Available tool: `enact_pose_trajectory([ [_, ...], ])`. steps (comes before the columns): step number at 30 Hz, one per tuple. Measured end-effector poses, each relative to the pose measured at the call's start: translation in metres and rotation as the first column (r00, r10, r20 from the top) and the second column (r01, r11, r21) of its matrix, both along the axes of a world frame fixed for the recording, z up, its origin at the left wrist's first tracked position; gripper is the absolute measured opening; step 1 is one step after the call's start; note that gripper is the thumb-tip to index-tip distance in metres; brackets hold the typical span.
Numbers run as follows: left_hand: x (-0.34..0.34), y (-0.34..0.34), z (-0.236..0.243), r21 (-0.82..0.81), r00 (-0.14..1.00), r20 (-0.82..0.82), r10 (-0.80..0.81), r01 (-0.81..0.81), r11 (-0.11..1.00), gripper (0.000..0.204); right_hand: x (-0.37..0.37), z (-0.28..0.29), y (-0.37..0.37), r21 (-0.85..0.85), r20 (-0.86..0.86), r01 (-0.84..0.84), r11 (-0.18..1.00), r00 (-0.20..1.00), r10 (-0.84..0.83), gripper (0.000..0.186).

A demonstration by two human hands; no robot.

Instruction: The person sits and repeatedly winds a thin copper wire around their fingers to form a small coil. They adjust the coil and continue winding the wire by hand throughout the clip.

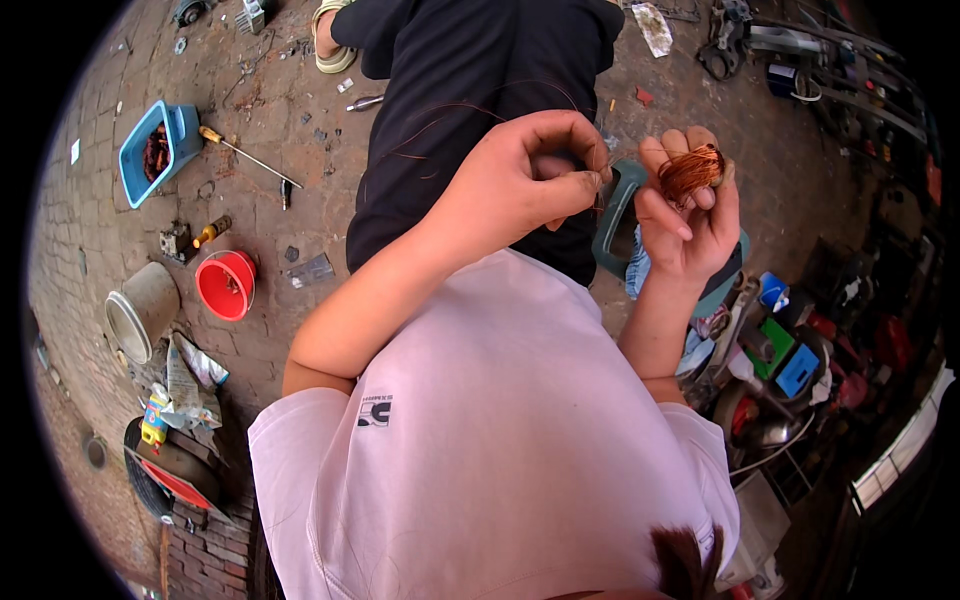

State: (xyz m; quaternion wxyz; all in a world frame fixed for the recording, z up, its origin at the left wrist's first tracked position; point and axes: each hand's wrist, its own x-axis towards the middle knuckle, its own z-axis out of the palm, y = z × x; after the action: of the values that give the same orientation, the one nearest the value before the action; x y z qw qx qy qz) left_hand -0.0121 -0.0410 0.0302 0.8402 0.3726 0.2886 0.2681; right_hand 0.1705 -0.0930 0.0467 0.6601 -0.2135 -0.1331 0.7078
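Observation:
My right hand (688,240) holds up a bundle of thin copper wire (690,172), with the fingers curled around it. Just to its left, my left hand (515,172) is closed, thumb and forefinger pinched together on a fine strand of the wire. Loose strands arc over the dark trousers (425,190) on my legs. The two hands are apart, in front of my lap. A green plastic piece with a rounded opening (603,235) shows between and below the hands.
At the left stand a blue basin (185,130) with dark scraps, a red bucket (226,285) and a grey bucket (145,310). A screwdriver (250,157) lies on the brick floor. Metal parts (800,45) and mixed clutter (790,370) crowd the right side.

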Motion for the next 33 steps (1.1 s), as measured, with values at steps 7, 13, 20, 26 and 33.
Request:
enact_pose_trajectory([
  [7,-0.001,0.002,0.003,-0.067,0.993,0.116,-0.026,0.034,0.997,0.008,0.006,-0.010,-0.004,0.124,0.077,-0.058,0.991,0.996,0.048,0.025],
  [13,0.006,-0.006,-0.002,0.151,0.996,-0.010,0.083,-0.081,0.985,0.006,0.001,-0.007,-0.004,0.113,0.204,-0.084,0.990,0.977,0.060,0.027],
  [20,0.001,-0.002,0.004,0.049,0.999,-0.010,0.051,-0.051,0.997,0.009,0.002,-0.007,-0.005,0.106,0.089,-0.034,0.994,0.996,0.025,0.026],
  [26,-0.005,-0.002,-0.001,-0.113,0.989,0.148,0.012,0.004,0.994,0.017,0.004,-0.007,-0.004,0.126,0.070,-0.044,0.991,0.997,0.035,0.025],
  [33,-0.006,-0.002,-0.006,-0.252,0.942,0.332,0.039,0.049,0.967,0.021,0.003,-0.008,-0.005,0.128,0.039,-0.041,0.991,0.999,0.036,0.026],
])
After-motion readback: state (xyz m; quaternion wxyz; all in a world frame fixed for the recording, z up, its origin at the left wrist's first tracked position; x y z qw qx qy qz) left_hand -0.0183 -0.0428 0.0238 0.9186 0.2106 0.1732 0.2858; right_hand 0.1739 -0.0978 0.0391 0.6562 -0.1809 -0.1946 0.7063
